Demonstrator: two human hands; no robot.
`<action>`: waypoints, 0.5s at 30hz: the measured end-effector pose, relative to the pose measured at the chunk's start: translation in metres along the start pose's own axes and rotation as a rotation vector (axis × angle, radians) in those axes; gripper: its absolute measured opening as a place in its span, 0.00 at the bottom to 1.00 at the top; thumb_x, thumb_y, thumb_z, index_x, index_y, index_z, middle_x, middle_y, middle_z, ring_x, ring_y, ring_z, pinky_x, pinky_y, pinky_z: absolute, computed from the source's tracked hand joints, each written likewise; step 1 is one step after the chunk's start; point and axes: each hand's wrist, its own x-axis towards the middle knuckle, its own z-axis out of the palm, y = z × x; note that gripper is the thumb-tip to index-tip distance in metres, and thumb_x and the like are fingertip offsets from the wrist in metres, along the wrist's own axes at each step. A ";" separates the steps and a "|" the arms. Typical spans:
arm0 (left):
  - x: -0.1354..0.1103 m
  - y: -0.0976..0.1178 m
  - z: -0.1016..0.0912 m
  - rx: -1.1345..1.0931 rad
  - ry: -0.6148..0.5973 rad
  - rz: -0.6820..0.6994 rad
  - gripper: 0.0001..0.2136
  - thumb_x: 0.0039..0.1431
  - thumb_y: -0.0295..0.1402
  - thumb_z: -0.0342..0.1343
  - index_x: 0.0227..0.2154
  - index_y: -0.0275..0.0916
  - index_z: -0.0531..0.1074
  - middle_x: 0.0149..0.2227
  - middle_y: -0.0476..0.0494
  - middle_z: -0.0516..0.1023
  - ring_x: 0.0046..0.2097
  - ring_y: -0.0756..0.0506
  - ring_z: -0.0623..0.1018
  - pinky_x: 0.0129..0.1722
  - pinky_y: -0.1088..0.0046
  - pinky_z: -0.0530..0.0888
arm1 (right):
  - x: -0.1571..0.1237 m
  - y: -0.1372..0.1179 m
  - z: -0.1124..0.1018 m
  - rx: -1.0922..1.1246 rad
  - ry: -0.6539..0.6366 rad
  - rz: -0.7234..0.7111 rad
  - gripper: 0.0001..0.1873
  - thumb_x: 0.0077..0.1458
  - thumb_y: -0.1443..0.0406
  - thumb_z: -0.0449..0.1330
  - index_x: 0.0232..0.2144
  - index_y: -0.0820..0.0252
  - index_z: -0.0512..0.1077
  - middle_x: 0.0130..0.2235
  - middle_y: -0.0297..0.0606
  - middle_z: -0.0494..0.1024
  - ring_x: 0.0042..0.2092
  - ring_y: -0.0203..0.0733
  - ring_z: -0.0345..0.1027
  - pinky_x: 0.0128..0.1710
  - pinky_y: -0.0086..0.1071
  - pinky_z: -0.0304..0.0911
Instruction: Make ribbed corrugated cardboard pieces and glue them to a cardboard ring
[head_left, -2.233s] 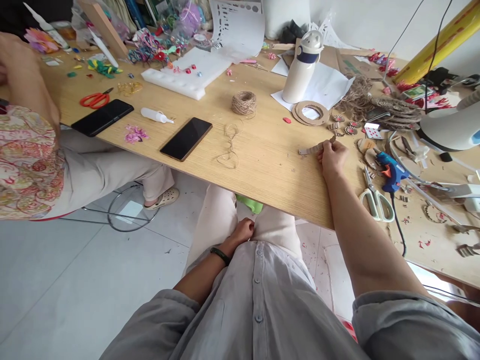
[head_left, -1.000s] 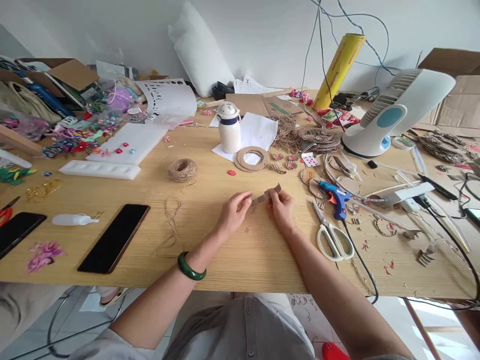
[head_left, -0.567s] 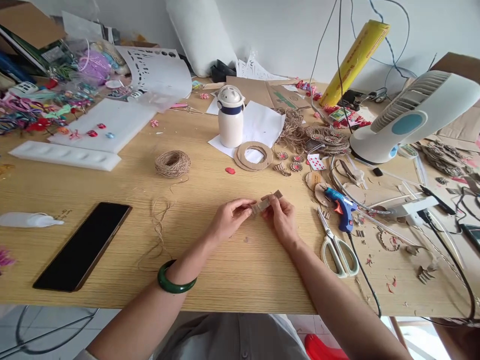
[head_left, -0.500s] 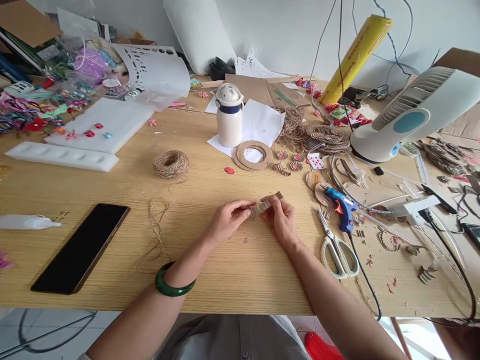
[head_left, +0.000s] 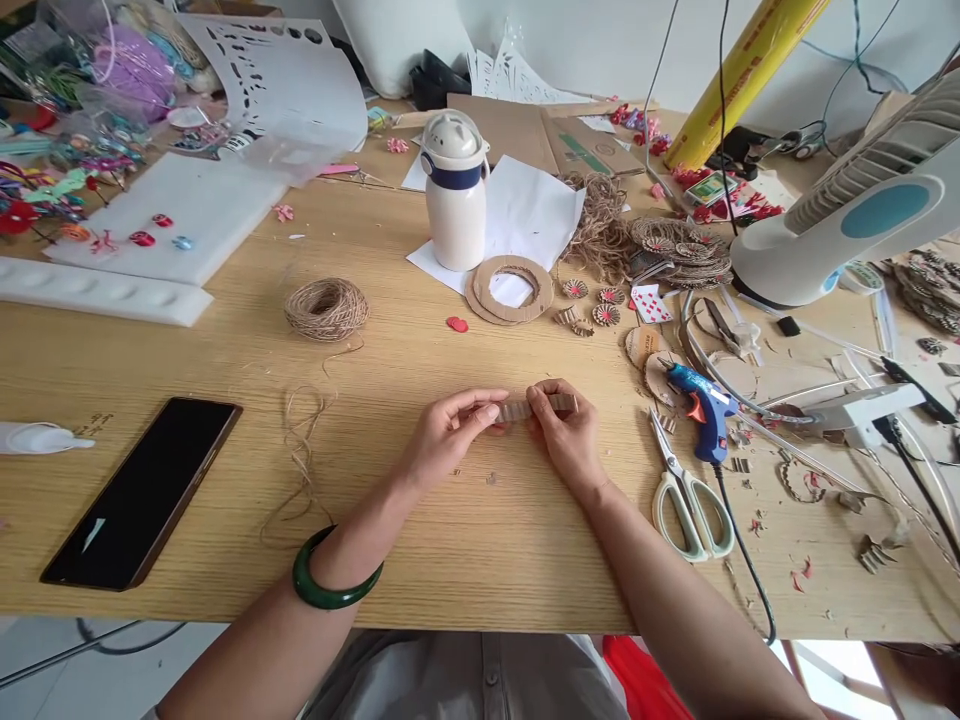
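Between my two hands is a narrow strip of corrugated cardboard (head_left: 516, 411), held level above the table. My left hand (head_left: 455, 430) pinches its left end between thumb and fingers. Farther along the strip, my right hand (head_left: 564, 432) presses its thumb on the front, and the right end shows past that thumb. Beyond my hands lie two thin red discs (head_left: 457, 324) and cardboard rings (head_left: 513, 290). Small pleated cardboard rosettes with red centres (head_left: 606, 314) sit to the right of the rings.
Scissors (head_left: 691, 500) and a blue glue gun (head_left: 703, 408) lie right of my right arm. A twine ball (head_left: 327, 309) and a phone (head_left: 142, 492) are to the left. A white bottle (head_left: 455, 200) stands behind, a fan (head_left: 847, 220) at the right.
The cardboard strip has turned from slanting up rightward to nearly level. My right hand's fingers have shifted along it. The camera view has tilted down and come slightly closer.
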 end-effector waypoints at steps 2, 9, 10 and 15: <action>0.002 0.000 -0.001 -0.005 -0.002 0.002 0.19 0.56 0.41 0.63 0.46 0.33 0.78 0.38 0.40 0.84 0.38 0.42 0.84 0.44 0.64 0.81 | 0.001 -0.001 0.000 -0.004 0.028 -0.001 0.16 0.56 0.51 0.62 0.27 0.57 0.70 0.18 0.27 0.66 0.20 0.33 0.55 0.21 0.29 0.52; 0.012 -0.007 -0.005 0.003 -0.003 -0.007 0.19 0.55 0.41 0.64 0.46 0.34 0.78 0.37 0.39 0.85 0.36 0.41 0.84 0.42 0.62 0.81 | 0.005 -0.002 0.000 0.029 -0.090 -0.041 0.18 0.52 0.50 0.65 0.28 0.58 0.70 0.19 0.27 0.65 0.21 0.32 0.55 0.22 0.29 0.51; 0.012 -0.009 -0.006 0.009 -0.015 0.003 0.19 0.56 0.41 0.64 0.46 0.33 0.78 0.37 0.39 0.85 0.36 0.41 0.84 0.42 0.62 0.81 | 0.006 -0.002 0.000 0.008 -0.107 -0.050 0.17 0.51 0.51 0.66 0.28 0.59 0.71 0.20 0.27 0.66 0.22 0.32 0.56 0.22 0.29 0.51; 0.014 -0.013 -0.007 0.039 -0.053 0.063 0.19 0.56 0.40 0.63 0.47 0.33 0.77 0.38 0.39 0.85 0.37 0.42 0.84 0.44 0.61 0.81 | 0.009 0.003 0.000 -0.040 -0.103 -0.082 0.16 0.52 0.53 0.65 0.26 0.58 0.69 0.21 0.28 0.67 0.22 0.33 0.57 0.22 0.29 0.53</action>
